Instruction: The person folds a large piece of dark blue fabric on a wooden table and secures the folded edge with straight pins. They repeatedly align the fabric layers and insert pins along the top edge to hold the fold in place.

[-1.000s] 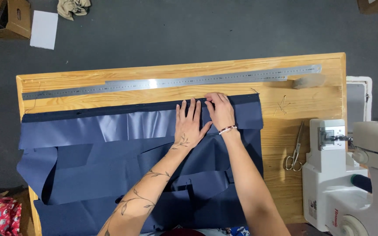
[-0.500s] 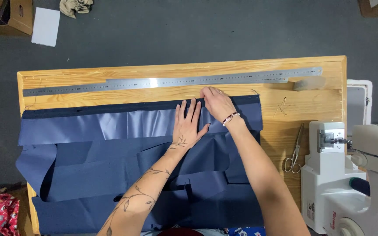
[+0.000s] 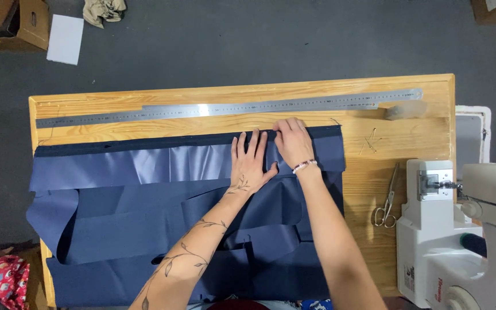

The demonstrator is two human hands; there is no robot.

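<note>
Item: navy blue fabric (image 3: 144, 229), satin-like, in several overlapping layers, spread over the near and middle part of the wooden table (image 3: 409, 143). Its far edge is folded into a long band running left to right, with a darker strip along the very top.

My left hand (image 3: 251, 163): flat, palm down, fingers spread and pointing away from me, pressing on the folded band. Grasping nothing.

My right hand (image 3: 293, 142): just beside the left, touching it at the thumb side, fingers bent down onto the dark top edge of the fabric. Whether it pinches the edge or only presses it, I cannot tell. Beaded bracelet (image 3: 304, 166) at the wrist.

Steel ruler (image 3: 231, 108): long, lying on bare table just beyond the fabric's far edge, nearly the table's full length, apart from both hands.

Scissors (image 3: 387, 198): on bare wood to the right of the fabric, blades pointing away from me.

Sewing machine (image 3: 460, 229): white, at the right end of the table.

Floor (image 3: 259, 40), dark grey: cardboard box (image 3: 7, 20), white sheet of paper (image 3: 64, 39) and a crumpled beige cloth (image 3: 104, 10) at far left.
</note>
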